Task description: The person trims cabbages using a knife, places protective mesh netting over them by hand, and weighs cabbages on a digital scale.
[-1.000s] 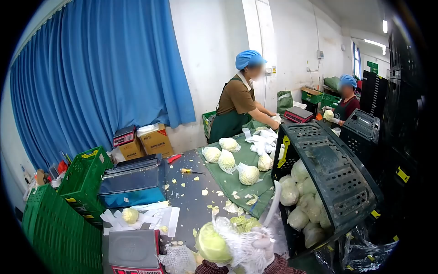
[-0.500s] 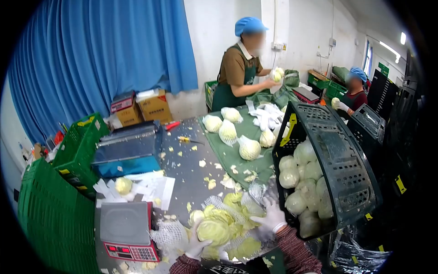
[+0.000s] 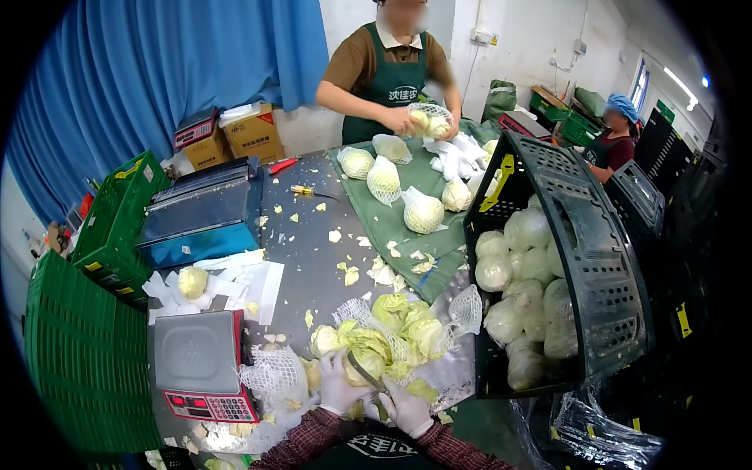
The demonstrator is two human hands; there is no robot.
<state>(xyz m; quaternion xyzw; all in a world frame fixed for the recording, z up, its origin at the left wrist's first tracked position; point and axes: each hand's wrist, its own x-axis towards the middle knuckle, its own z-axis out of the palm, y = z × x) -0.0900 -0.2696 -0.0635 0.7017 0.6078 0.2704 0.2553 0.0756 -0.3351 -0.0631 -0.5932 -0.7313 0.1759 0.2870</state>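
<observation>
At the near edge of the table, my left hand (image 3: 339, 382) is closed around the left side of a pale green cabbage (image 3: 368, 362). My right hand (image 3: 407, 409), in a white glove like the left, grips a knife (image 3: 363, 370); its thin curved blade lies across the front of the cabbage. Its handle is mostly hidden by my fingers. Behind the cabbage are loose leaves (image 3: 419, 329) and white foam netting (image 3: 352, 312). Another piece of netting (image 3: 274, 376) sits left of my left hand, beside the red scale (image 3: 200, 356).
A tilted dark crate (image 3: 603, 290) of wrapped cabbages stands at right. Netted cabbages (image 3: 423, 210) lie on green cloth (image 3: 368, 227). Green crates (image 3: 86, 360) are stacked at left. Across the table, a co-worker (image 3: 392, 86) holds a netted cabbage. Leaf scraps dot the table.
My right hand has come left and down to the cabbage, and a knife now shows in it. My left hand stays at the cabbage. The co-worker has turned toward the table.
</observation>
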